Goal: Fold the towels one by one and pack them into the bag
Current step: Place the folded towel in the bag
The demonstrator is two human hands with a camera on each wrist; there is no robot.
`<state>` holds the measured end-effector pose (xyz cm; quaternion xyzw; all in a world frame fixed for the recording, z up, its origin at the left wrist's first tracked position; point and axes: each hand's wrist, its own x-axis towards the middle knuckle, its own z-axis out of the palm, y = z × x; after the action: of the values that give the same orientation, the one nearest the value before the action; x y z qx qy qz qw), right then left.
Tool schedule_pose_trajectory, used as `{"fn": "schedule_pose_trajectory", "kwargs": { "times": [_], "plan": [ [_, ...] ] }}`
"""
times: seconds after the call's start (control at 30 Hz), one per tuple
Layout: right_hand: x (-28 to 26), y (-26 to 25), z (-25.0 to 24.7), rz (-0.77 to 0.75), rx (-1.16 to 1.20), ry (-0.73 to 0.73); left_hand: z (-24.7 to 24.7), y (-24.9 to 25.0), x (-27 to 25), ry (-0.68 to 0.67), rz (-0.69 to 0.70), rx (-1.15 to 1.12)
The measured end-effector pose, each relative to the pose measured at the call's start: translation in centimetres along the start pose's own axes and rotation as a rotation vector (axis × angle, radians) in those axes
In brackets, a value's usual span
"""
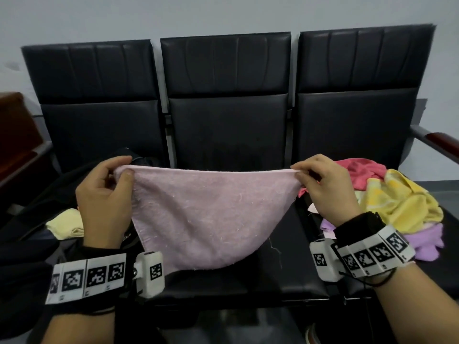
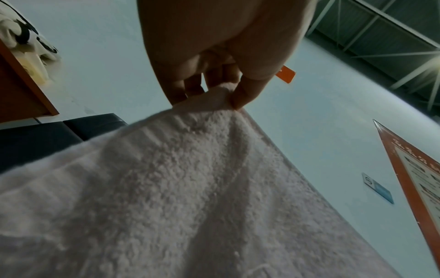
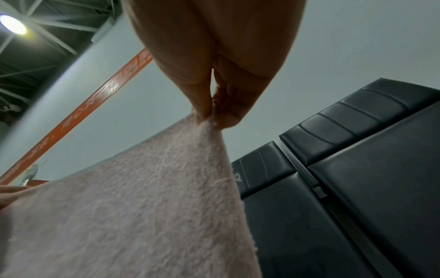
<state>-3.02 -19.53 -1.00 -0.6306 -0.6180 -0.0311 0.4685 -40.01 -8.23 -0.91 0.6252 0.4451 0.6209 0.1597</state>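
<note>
The pink towel (image 1: 206, 214) is stretched in the air between the two hands, its top hem pulled nearly straight from one pinch to the other, its lower edge sagging in a rounded curve above the front of the middle seat (image 1: 285, 276). Beyond the hands the padded black backrests stand upright, and open air lies between the top hem and them.

The towel is soft terry, looped and a little fuzzy, with stray threads hanging off its lower right side. The seats are smooth dark leatherette with stitched panels.

The left hand (image 1: 104, 194) pinches the towel's left top corner between thumb and curled fingers; the left wrist view shows the fingertips (image 2: 240, 97) closed on a bunched bit of hem. The right hand (image 1: 325, 187) pinches the opposite corner the same way, narrow and tight.

Just outside the left hand a black bag (image 1: 44, 194) lies open on the seat, a folded pale yellow towel (image 1: 65, 223) inside. Outside the right hand lies a loose heap of towels (image 1: 397, 202), red, yellow and lilac.
</note>
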Motion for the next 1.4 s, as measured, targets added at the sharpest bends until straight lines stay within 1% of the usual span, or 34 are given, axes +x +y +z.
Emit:
{"fn": "schedule_pose_trajectory", "kwargs": {
  "times": [0.1,0.17,0.23,0.3,0.37,0.4,0.47,0.6,0.67,0.77,0.87,0.93,1.0,1.07,1.13,1.2,1.23,1.3,1.4],
  "plan": [
    [0.1,0.0,-0.2,-0.01,-0.004,0.055,0.1,0.0,0.0,-0.016,-0.021,-0.03],
    [0.4,0.3,0.0,0.026,0.012,0.087,0.5,-0.3,0.2,-0.065,-0.042,-0.022],
    [1.2,1.1,0.7,0.125,0.06,0.087,1.4,-0.7,0.5,-0.132,-0.076,-0.003],
    [2.4,2.0,1.8,0.272,0.177,0.062,2.7,-1.3,1.0,-0.187,-0.109,0.028],
    [3.5,2.5,2.8,0.406,0.332,0.051,4.1,-1.8,1.8,-0.209,-0.136,0.054],
    [4.1,2.7,3.0,0.426,0.36,0.06,4.7,-1.9,2.4,-0.203,-0.145,0.053],
    [5.2,2.6,3.0,0.39,0.342,0.093,5.4,-1.8,3.6,-0.159,-0.139,0.028],
    [6.1,1.4,1.5,0.244,0.403,0.205,5.4,-1.2,5.7,-0.071,-0.024,-0.023],
    [5.5,1.2,0.9,0.217,0.432,0.212,5.1,-1.2,5.6,-0.062,0.018,-0.058],
    [3.0,1.7,0.8,0.223,0.398,0.161,4.6,-2.2,3.7,-0.092,0.058,-0.058],
    [-0.8,3.4,2.2,0.242,0.325,0.085,4.3,-4.1,0.9,-0.16,-0.033,-0.086],
    [-3.4,4.7,3.3,0.308,0.324,0.03,4.0,-5.5,-1.1,-0.211,-0.111,-0.123],
    [-5.6,6.0,4.4,0.383,0.353,-0.037,3.6,-6.8,-2.8,-0.292,-0.183,-0.107],
    [-7.5,6.9,5.0,0.449,0.392,-0.089,3.1,-8.2,-4.0,-0.419,-0.269,-0.028],
    [-9.0,7.8,5.3,0.489,0.422,-0.125,2.7,-9.3,-5.0,-0.579,-0.366,0.039],
    [-10.3,8.5,5.5,0.529,0.443,-0.162,2.5,-10.2,-5.9,-0.713,-0.463,0.057],
    [-10.8,8.8,5.6,0.55,0.453,-0.176,2.5,-10.7,-6.4,-0.757,-0.496,0.051],
    [-11.5,9.3,5.8,0.603,0.475,-0.19,2.5,-11.6,-7.0,-0.796,-0.534,0.053],
    [-11.8,9.9,6.4,0.657,0.471,-0.194,2.9,-12.5,-7.6,-0.801,-0.571,0.079]
  ]
}}
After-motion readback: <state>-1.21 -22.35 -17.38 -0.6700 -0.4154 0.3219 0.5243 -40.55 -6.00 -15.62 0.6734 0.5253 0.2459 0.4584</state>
